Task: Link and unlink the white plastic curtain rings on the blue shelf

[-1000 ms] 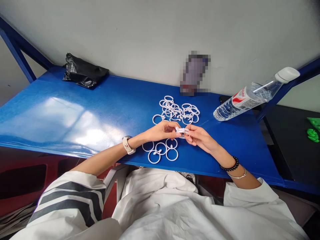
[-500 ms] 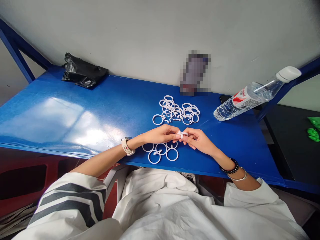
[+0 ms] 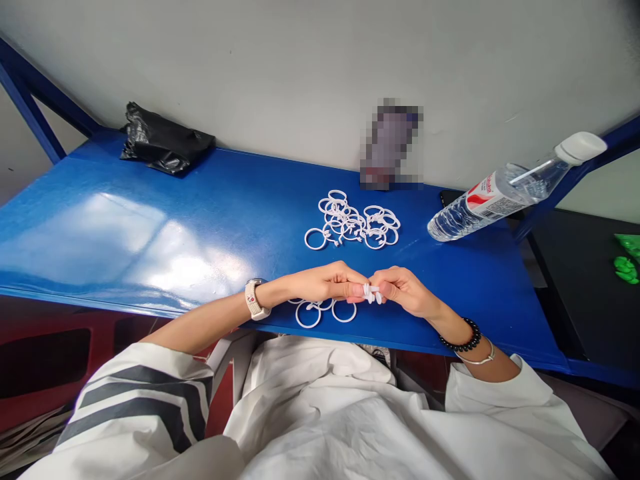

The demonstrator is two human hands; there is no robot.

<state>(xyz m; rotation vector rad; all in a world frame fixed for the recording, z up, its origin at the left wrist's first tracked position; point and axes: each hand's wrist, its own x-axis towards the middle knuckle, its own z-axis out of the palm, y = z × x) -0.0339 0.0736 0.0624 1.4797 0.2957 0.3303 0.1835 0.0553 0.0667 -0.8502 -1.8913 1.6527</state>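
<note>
Close together above the front part of the blue table point(image 3: 270, 193), my left hand point(image 3: 333, 283) and my right hand point(image 3: 405, 291) both pinch a small white plastic ring point(image 3: 371, 293) with knobbly end pieces. Fingers cover most of it. Under and beside my left hand lie several loose white rings point(image 3: 309, 315), partly hidden by it. Beyond both hands sits a heap of similar rings point(image 3: 345, 220), some overlapping, with little tabs on them.
A water bottle point(image 3: 500, 193) stands at the right. A crumpled black plastic bag point(image 3: 165, 141) lies at the back left. A pixelated upright object point(image 3: 390, 147) is against the wall. Green items point(image 3: 626, 270) rest on a dark surface point(image 3: 575, 267) far right.
Both hands have moved slightly toward me and to the right with the white ring, fingers more curled. My left hand now covers more of the near rings. The heap is unchanged.
</note>
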